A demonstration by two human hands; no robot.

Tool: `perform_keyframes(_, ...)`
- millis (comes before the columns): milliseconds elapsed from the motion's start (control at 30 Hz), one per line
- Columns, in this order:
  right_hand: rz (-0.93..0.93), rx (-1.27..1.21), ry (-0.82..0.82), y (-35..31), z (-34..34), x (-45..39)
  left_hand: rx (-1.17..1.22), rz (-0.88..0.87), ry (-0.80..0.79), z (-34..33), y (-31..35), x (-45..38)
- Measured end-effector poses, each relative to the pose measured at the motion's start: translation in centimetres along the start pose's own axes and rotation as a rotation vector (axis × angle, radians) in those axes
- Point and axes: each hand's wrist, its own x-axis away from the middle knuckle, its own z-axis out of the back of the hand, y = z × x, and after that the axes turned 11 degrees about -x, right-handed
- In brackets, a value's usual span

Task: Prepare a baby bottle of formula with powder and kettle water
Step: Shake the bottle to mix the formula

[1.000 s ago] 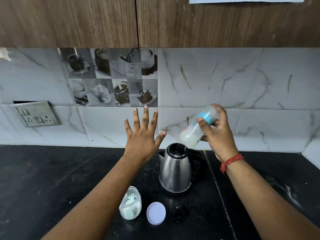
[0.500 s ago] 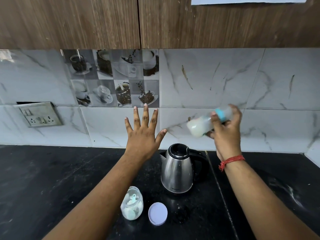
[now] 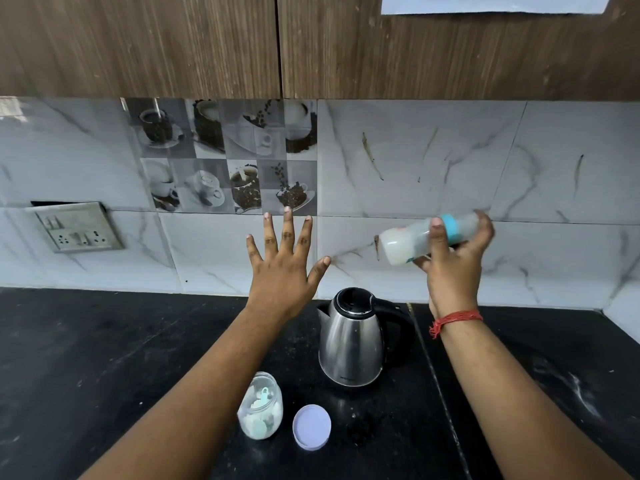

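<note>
Kettle set mid-surface toward the back edge; jar placed nearer the front edge, lid laid just right of it. Bottle held above kettle.

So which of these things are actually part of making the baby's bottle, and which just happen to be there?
Part of the job:
- baby bottle, milky inside, lying sideways in the right hand
- steel kettle
- powder jar, open, scoop inside
- its lid, beside the jar

Just there:
- wall socket
- coffee-picture tiles
- left hand, spread, holding nothing
</note>
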Motion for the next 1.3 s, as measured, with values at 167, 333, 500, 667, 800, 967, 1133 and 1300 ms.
perform_keyframes(167,-0.036,0.105,-0.120,0.1,0.1,0.2,-0.013,-0.016,-0.002,0.1,0.1,0.0)
perform_keyframes(333,-0.038,0.197,-0.193,0.0,0.4,0.0,-0.017,-0.038,0.003,-0.2,0.2,0.1)
perform_keyframes(500,0.022,0.073,-0.046,-0.1,0.5,-0.4,-0.023,-0.024,-0.004,-0.2,0.3,-0.3)
perform_keyframes(667,0.004,0.117,-0.079,0.0,0.3,-1.1,-0.026,-0.020,-0.004,-0.2,0.3,-0.4)
perform_keyframes(800,-0.059,0.221,-0.275,-0.3,-0.2,-1.5,-0.036,-0.027,-0.001,-0.1,0.2,-0.4)
perform_keyframes(967,0.013,0.046,-0.057,-0.6,-0.3,-1.0,-0.016,-0.004,-0.002,-0.1,0.1,-0.5)
perform_keyframes(1133,0.081,0.061,-0.030,-0.3,-0.2,-0.4,0.003,0.006,0.007,0.1,0.3,-0.6)
perform_keyframes(1300,-0.011,0.159,-0.198,-0.6,-0.3,-0.4,-0.005,-0.016,0.009,0.2,0.6,-0.6)
